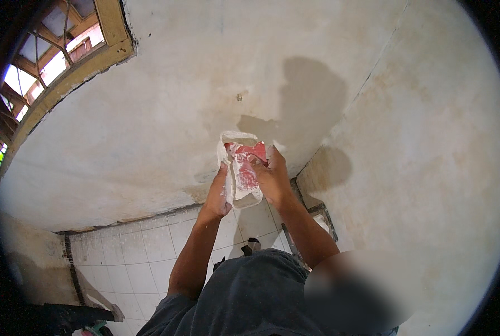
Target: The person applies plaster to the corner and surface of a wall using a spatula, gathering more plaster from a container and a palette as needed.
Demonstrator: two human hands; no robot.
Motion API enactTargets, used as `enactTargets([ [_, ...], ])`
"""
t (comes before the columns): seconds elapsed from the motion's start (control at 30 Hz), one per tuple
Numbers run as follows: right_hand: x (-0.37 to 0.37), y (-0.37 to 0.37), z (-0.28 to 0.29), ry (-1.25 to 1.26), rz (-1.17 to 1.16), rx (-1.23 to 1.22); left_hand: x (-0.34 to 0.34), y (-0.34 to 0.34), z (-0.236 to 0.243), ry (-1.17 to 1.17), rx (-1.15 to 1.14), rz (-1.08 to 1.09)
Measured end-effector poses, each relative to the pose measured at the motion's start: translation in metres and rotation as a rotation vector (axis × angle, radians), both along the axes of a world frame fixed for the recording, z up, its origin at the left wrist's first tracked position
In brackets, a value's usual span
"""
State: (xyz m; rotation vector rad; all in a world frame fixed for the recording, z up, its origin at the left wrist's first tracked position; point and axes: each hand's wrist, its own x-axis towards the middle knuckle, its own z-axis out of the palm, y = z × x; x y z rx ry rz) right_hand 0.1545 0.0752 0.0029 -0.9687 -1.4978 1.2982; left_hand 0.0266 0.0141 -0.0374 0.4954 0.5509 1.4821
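In front of my chest, my left hand grips the side of a small clear plastic tub smeared with white paste like wall filler. My right hand is closed on a flat red scraper, its thumb pressed on the face. White paste streaks much of the red surface. The scraper lies over the tub's opening, so part of the tub's inside is hidden. White residue also marks my fingers.
A pale, patchy wall rises ahead, with a small hole and a crack toward the right corner. A wooden-framed window is at upper left. White floor tiles lie below; a dark object stands at lower left.
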Motion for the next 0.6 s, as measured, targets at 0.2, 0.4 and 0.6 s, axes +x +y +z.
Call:
enactTargets([
  [0.2, 0.004, -0.001, 0.009, 0.206, 0.057, -0.133, -0.002, 0.0, 0.006, 0.11, -0.076, 0.004],
  [0.4, 0.007, -0.001, 0.013, 0.301, 0.061, -0.177, -0.006, 0.001, 0.005, 0.143, -0.078, -0.015],
  [0.6, 0.005, 0.001, 0.007, 0.346, 0.011, -0.181, -0.011, 0.0, 0.002, 0.156, -0.036, -0.03],
])
